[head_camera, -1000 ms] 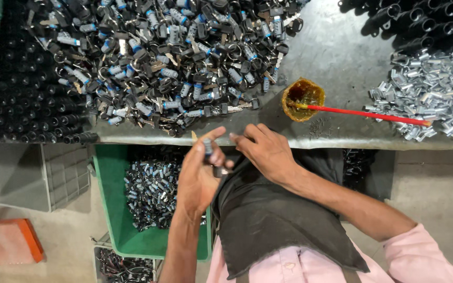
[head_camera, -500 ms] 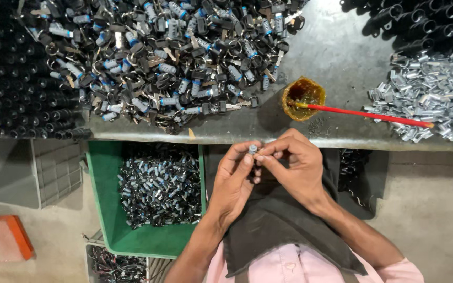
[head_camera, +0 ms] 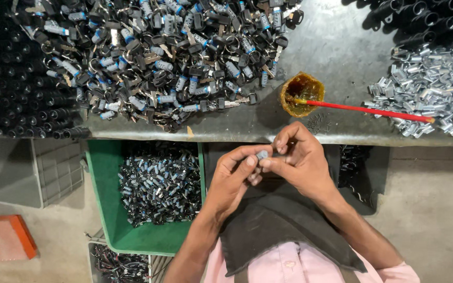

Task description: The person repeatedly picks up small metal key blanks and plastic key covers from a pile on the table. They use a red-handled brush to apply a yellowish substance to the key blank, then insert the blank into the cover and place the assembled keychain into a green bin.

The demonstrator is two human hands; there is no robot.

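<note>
Fingertips point(head_camera: 251, 160) of both your hands now meet on one small grey metal piece point(head_camera: 262, 154); the thumb and forefinger of each hand pinch it from its own side. You hold it in the air, just in front of the table edge point(head_camera: 237, 137) and above the dark cloth point(head_camera: 284, 220) on your lap. Your left hand point(head_camera: 232, 181) closes on the piece from the left, and your right hand point(head_camera: 302, 162) closes on it from the right.

A second ago your hands were lower and more to the left, near the green crate point(head_camera: 100, 209); they have come up and together to the middle. I judge from this that you have the piece ready between both hands and now work on it.

Further out, the amber grease cup point(head_camera: 302, 94) with the red stick point(head_camera: 365, 109) stands near your right hand. A big heap of key-and-lock parts point(head_camera: 158, 63) lies on the table, and silver clips point(head_camera: 431, 94) lie at the right.
</note>
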